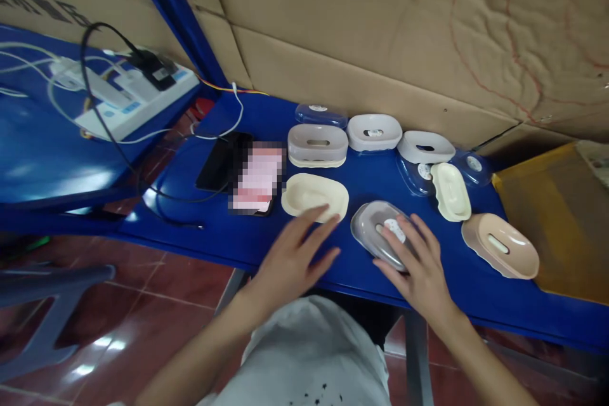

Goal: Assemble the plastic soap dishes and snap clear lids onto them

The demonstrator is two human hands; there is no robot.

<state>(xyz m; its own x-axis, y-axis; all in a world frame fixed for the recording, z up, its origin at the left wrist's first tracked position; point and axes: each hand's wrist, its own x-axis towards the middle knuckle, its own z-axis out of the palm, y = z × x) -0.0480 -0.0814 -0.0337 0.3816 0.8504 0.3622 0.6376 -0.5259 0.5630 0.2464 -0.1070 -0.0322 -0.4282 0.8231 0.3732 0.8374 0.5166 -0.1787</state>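
Note:
My left hand (297, 257) reaches over the near edge of a cream oval dish (311, 193), fingers apart and holding nothing. Spread fingers of my right hand (413, 254) rest on a grey oval dish (373, 228) with a clear cover and a white sticker. Behind them stand a grey-and-cream dish (318, 143), a white dish (374, 132) and another white dish (425, 147). Right of my right hand lie a small cream tray (451, 191) and a beige dish (502, 246).
Clear covers (321, 115) lie among the dishes on the blue table (209, 228). A phone (259, 177) with a blurred screen and a black device (221, 162) are at the left. Beyond them sits a power strip (137, 108) with cables. A cardboard box (561, 222) stands right.

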